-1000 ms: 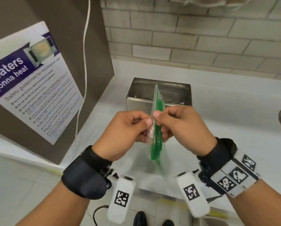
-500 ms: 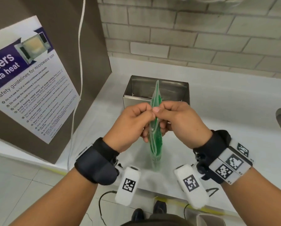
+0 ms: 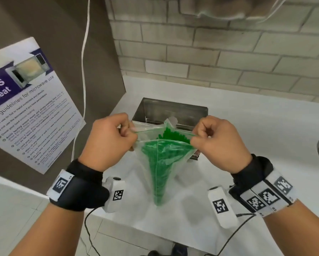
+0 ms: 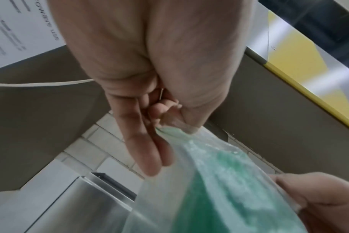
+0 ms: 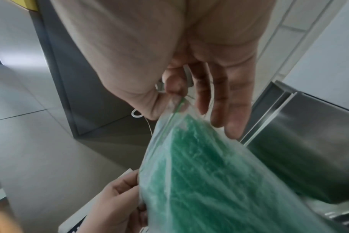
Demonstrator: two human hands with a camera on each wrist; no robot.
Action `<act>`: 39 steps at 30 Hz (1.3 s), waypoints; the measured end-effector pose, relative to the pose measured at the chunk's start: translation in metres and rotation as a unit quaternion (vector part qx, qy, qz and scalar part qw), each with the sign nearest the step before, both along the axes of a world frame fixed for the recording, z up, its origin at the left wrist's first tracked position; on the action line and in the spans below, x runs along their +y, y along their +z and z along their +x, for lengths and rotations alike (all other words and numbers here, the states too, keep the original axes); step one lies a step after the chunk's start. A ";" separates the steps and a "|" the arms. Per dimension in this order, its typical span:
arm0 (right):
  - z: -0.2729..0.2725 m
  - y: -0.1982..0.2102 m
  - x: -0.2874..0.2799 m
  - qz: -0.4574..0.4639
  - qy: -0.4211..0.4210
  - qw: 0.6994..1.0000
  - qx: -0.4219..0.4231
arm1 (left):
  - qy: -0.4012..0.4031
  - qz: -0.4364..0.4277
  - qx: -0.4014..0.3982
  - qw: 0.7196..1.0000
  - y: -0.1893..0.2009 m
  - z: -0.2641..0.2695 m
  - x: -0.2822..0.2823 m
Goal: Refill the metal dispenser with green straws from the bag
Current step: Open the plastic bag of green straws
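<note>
Green plastic straws (image 3: 164, 154) now show through a wide gap at the top of the clear zip-top plastic bag (image 3: 155, 174). Half a second earlier the two hands were pressed close together on a bag that hung flat and edge-on to the head camera; now they have drawn apart sideways, and the mouth of the bag gapes between them with the straw ends exposed.

The left hand (image 3: 109, 143) pinches one lip of the opening between thumb and curled fingers, and the right hand (image 3: 219, 143) pinches the opposite lip in the same way. Both wrist views confirm the film caught at the fingertips, with the remaining fingers (image 4: 147, 151) lying loosely along the plastic.

The bag hangs from these two grips just in front of the open-topped rectangular stainless-steel dispenser (image 3: 170, 112), which stands on the white countertop (image 3: 256, 126) against the pale brick wall (image 3: 219, 52). The bag's lower tip comes down near the counter; whether it touches cannot be told. A microwave safety poster (image 3: 25, 111) hangs on the brown panel to the left.

The seal appears to be undone, so the opening step looks finished. No straws can be seen in the dispenser, and the likely next move is to free one hand and draw a bundle out.
</note>
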State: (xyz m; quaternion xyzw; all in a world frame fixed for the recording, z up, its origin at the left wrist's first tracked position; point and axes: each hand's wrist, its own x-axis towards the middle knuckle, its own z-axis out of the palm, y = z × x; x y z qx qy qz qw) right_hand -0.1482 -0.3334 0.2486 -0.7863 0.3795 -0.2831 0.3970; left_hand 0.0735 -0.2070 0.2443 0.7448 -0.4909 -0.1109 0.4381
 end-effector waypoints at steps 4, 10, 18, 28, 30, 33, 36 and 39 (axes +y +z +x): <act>0.009 -0.006 -0.009 0.012 0.026 0.999 -0.016 | -0.025 -0.031 -0.037 0.999 -0.001 -0.010 -0.007; 0.016 0.006 -0.012 -0.039 0.082 0.996 -0.021 | -0.097 0.013 -0.105 0.990 0.008 -0.025 -0.013; 0.023 0.007 -0.016 -0.081 0.076 0.992 0.055 | -0.092 0.092 -0.180 0.975 0.008 0.003 -0.015; 0.060 -0.011 -0.024 0.104 -0.072 0.990 -0.069 | -0.236 0.031 0.251 0.938 -0.051 -0.010 -0.004; 0.066 -0.011 -0.019 0.201 -0.054 0.973 -0.097 | -0.186 -0.005 0.289 0.939 -0.065 -0.016 -0.005; 0.073 -0.009 -0.009 0.325 -0.007 0.934 -0.151 | -0.134 -0.048 0.302 0.943 -0.076 -0.021 -0.009; 0.074 0.001 -0.004 0.303 -0.001 0.938 -0.168 | -0.134 -0.092 0.296 0.941 -0.075 -0.015 -0.013; 0.070 0.016 -0.004 0.257 -0.002 0.952 -0.166 | -0.138 -0.128 0.283 0.941 -0.070 -0.004 -0.012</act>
